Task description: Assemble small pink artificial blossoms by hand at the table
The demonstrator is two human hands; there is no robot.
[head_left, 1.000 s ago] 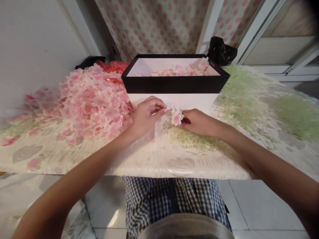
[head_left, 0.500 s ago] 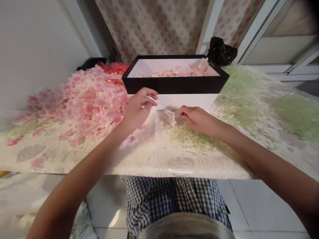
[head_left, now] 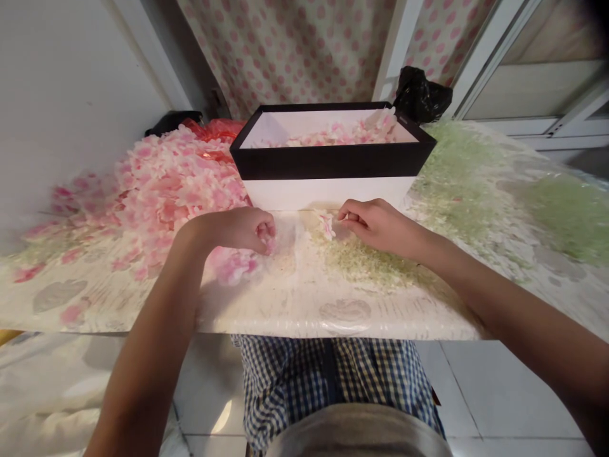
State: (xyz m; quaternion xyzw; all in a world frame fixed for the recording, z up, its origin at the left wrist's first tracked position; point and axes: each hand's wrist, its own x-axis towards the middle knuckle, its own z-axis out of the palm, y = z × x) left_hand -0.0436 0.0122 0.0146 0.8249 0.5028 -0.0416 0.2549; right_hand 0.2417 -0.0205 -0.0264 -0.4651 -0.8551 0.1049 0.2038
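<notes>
pink petal [head_left: 326,225], slanting down-right, beside right hand [head_left: 375,222]

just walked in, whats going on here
A person is working with bare hands at a plastic-covered table. The right hand has its fingertips at a pink artificial blossom, though it's hard to tell whether it is held. The curled left hand sits just above a small clump of pink blossoms. A big heap of blossoms lies to the left of a black-and-white box, which has more blossoms inside.
</notes>
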